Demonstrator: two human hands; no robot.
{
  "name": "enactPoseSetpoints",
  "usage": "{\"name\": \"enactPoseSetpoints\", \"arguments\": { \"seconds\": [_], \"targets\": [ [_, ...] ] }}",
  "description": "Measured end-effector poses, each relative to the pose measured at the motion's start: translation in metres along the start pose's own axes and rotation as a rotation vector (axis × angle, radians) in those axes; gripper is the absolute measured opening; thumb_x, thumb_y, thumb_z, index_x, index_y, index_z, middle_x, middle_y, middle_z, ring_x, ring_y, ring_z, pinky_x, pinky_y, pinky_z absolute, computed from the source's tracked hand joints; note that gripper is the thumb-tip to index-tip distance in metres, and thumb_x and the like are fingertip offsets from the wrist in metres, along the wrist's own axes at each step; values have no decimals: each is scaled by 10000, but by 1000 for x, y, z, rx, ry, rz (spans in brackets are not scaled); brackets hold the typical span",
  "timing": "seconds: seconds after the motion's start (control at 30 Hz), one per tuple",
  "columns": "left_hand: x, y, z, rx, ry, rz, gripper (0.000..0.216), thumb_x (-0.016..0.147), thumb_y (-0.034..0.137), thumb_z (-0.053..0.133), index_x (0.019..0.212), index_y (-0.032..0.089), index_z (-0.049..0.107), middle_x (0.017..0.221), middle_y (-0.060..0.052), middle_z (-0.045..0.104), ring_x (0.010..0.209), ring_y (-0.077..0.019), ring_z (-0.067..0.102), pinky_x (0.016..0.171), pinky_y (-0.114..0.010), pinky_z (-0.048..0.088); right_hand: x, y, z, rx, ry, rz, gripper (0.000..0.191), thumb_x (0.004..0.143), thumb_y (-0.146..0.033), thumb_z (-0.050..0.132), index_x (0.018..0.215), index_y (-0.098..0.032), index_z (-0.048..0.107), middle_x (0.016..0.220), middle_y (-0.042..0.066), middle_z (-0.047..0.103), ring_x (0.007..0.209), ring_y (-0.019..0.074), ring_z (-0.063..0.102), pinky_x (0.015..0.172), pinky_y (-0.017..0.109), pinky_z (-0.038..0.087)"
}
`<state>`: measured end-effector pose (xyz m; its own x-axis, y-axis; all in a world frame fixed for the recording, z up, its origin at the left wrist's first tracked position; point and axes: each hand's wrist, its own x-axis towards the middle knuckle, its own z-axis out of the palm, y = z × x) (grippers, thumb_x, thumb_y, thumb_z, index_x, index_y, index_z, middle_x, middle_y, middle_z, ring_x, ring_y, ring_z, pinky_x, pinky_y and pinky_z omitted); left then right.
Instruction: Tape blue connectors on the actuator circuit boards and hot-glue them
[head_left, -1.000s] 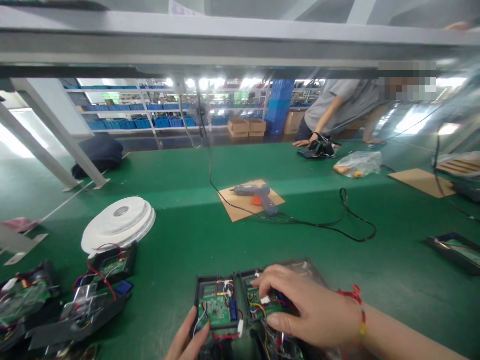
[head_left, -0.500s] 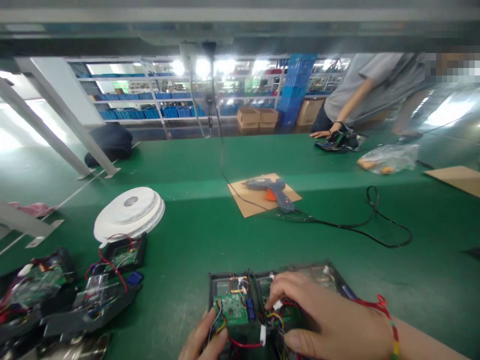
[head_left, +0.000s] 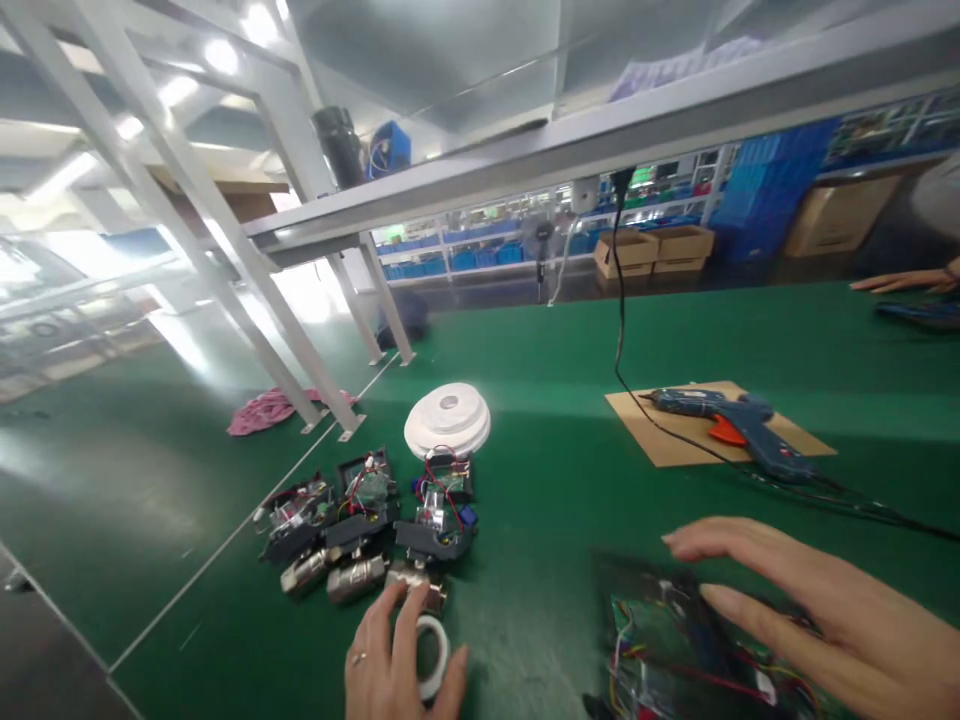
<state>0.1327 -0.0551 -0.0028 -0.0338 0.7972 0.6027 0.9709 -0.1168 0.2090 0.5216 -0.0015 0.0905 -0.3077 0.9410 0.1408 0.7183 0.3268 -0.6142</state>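
Left fingers curled, thumb parted; white ring sat between them, at 3 o'clock of left hand; whether gripped, could not tell. Nearest metal fitting lay at 12 o'clock, just by left fingertips, long axis near 9-to-3. Right hand, well apart at 3 o'clock, stood thumb-wide with nothing seen between; blurred circuit-board housing lay at 7 o'clock from its fingertips, glue gun at 1 o'clock.

The circuit board by the right hand is blurry; the left hand partly hides a white ring.
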Motion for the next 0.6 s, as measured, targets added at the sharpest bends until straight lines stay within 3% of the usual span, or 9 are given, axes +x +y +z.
{"name": "enactPoseSetpoints", "arguments": {
  "seconds": [0.07,0.13,0.23,0.4,0.6],
  "targets": [
    [-5,-7,10,30,-15,-62,538,875,450,603,1325,195,454,1328,-176,516,1211,-365,537,912,-540,526,29,-53,14,-42,-170,-80,327,945,-484,521,1172,-294,660,1249,95,658,1138,301,622,1001,471,523],
    [-12,-10,22,50,-11,-106,614,869,492,604,1355,167,417,1362,-200,485,1242,-387,514,890,-537,543,58,-97,41,-70,-218,-185,338,948,-410,518,1191,-212,643,1222,116,665,1126,287,616,1012,472,499],
    [-24,-20,34,23,-34,-112,628,877,478,585,1392,171,397,1406,-204,453,1218,-367,547,836,-476,579,94,-136,92,-154,-300,-217,354,920,-324,584,1236,-170,620,1247,106,663,1159,267,602,1030,410,474],
    [-43,-59,34,-92,-124,-149,496,925,343,497,1392,191,432,1451,-188,418,1204,-318,581,841,-422,590,121,-156,155,-263,-275,-195,325,852,-221,657,1163,-135,625,1165,122,674,1085,282,635,939,380,508],
    [-41,-105,16,-159,-153,-202,523,935,493,493,1368,203,455,1388,-150,503,1207,-293,591,890,-435,591,103,-164,165,-369,-223,-133,223,882,-126,576,1100,-126,622,1105,128,671,1019,300,650,856,403,525]
  ]
}}
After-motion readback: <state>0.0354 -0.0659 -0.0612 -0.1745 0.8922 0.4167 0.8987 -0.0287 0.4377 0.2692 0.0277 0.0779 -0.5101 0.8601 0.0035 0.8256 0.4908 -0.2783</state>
